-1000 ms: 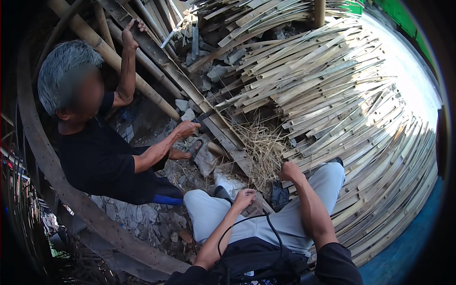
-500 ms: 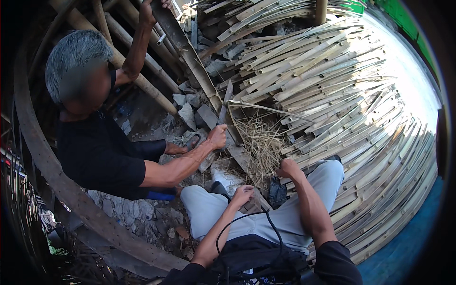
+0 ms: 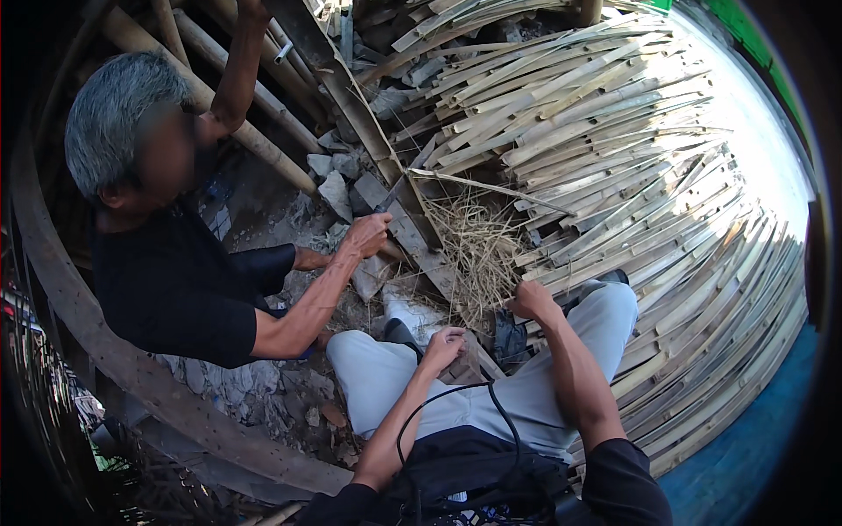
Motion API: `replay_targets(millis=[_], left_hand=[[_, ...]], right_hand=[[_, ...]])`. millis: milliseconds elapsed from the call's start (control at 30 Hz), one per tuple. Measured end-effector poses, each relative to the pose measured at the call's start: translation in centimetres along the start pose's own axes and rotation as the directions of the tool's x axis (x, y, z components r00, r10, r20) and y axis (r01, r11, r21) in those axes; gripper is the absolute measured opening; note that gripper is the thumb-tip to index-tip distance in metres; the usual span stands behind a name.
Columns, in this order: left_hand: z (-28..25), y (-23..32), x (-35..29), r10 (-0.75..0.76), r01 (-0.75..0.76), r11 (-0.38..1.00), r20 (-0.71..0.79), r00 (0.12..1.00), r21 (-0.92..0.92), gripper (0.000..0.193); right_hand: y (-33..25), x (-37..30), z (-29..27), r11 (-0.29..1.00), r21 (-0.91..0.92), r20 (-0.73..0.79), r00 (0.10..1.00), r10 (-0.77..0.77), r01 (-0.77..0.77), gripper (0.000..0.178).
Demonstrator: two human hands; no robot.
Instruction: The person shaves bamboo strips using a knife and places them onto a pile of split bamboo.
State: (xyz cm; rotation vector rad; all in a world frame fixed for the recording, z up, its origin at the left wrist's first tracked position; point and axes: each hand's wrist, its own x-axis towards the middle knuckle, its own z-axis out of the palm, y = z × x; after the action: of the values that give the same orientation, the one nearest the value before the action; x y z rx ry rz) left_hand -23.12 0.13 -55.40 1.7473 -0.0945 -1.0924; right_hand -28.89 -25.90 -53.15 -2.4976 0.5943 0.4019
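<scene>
Nearest: thin black cable (image 3: 502, 412) looped over light-grey trousers (image 3: 377, 377). Left hand (image 3: 445, 348) half curled above the gap between the knees; can't tell if it grips anything. Right hand (image 3: 532, 302) mostly closed, knuckles up, by the near edge of a loose heap of straw-coloured bamboo shavings (image 3: 478, 250); can't tell what's in it. Heap is on the ground ahead of both hands, beside a big stack of pale split-bamboo strips (image 3: 605, 175) filling the right side. Surface: uneven floor (image 3: 298, 386), grey rubble and broken slabs. Left: co-worker in black shirt (image 3: 175, 289), one hand (image 3: 366, 232) closed on a dark-bladed knife (image 3: 392, 195), near a long brown trough-shaped length (image 3: 360, 101) slanting toward the heap. Behind: round tan bamboo poles (image 3: 285, 168), shaded. Far right: glaring sunlight, green panel (image 3: 741, 26).
</scene>
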Motion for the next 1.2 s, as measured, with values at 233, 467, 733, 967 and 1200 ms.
replay_targets(millis=[233,467,733,967,1200], left_hand=[[-4.0,0.0,-0.6,0.212,-0.204,0.949,-0.006,0.977,0.241,0.037],[-5.4,1.6,-2.9,0.044,-0.039,0.997,-0.065,0.997,0.072,0.035],[-3.7,0.7,-1.6,0.072,-0.063,0.990,-0.067,0.995,0.123,0.036],[-4.3,-1.3,-1.6,0.043,-0.038,0.983,-0.022,0.999,0.179,0.042],[-4.3,-1.6,-1.9,0.098,-0.085,0.976,-0.051,0.994,0.202,0.035]], right_hand=[[-0.5,0.0,-1.0,0.999,0.021,-0.012,1.000,-0.029,0.029,0.037],[0.1,1.2,-2.0,0.999,0.048,-0.023,1.000,-0.020,0.021,0.035],[0.1,1.1,-1.7,0.997,0.037,-0.060,0.996,-0.067,0.069,0.037],[0.5,1.1,-1.6,0.994,0.060,-0.068,0.994,-0.085,0.089,0.040],[0.2,1.0,-1.9,0.997,0.026,-0.029,0.997,-0.072,0.072,0.038]])
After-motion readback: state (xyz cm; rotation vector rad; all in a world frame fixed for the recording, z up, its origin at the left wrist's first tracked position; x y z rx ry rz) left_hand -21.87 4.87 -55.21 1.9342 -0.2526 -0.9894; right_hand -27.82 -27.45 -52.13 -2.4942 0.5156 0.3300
